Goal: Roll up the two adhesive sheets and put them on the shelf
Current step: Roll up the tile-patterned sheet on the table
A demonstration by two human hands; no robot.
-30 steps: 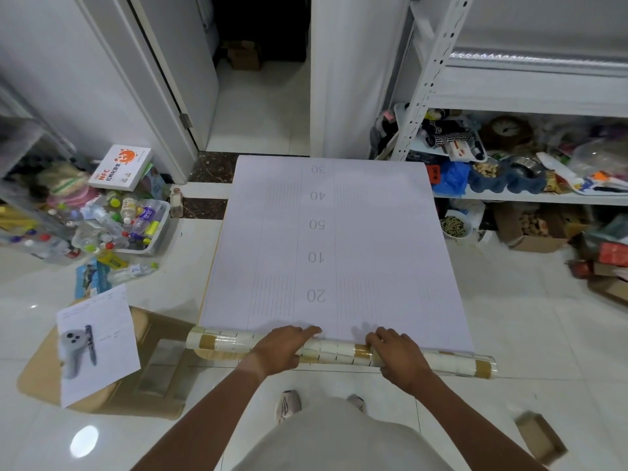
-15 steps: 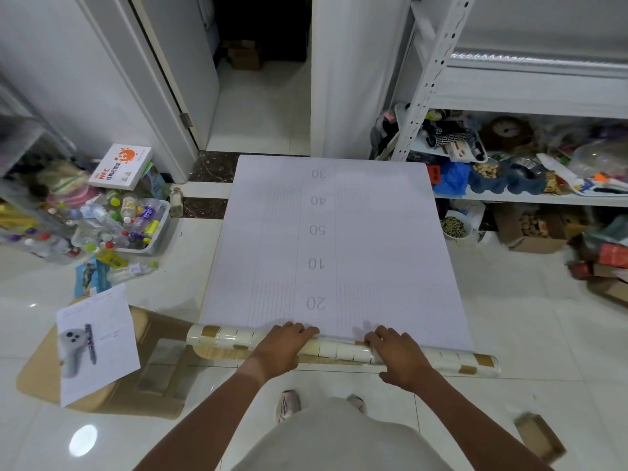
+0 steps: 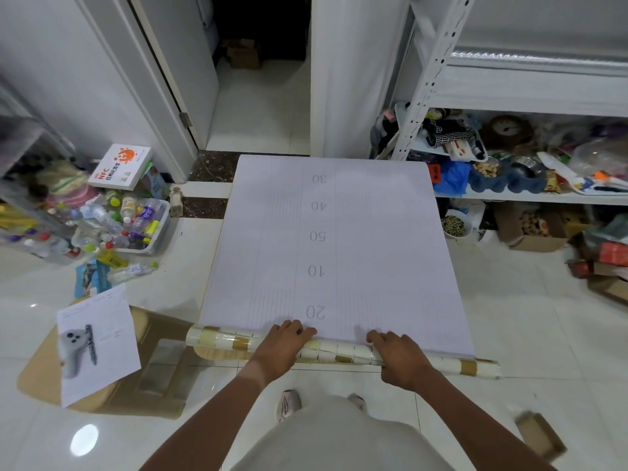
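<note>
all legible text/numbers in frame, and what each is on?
"30", "40", "50", "10", "20", upside down to the camera: backing of the adhesive sheet that both hands roll.
"NFC": white and orange box; its smaller print is too blurred.
Printed paper with a controller picture: text too small.
Bottle labels in the bin: unreadable.

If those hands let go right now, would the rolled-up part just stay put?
Probably not. The roll is a round tube on glossy floor tiles, so it could roll. Both the left hand and right hand press it, hinting it may spring open. The flat sheet looks thin and floppy.
</note>
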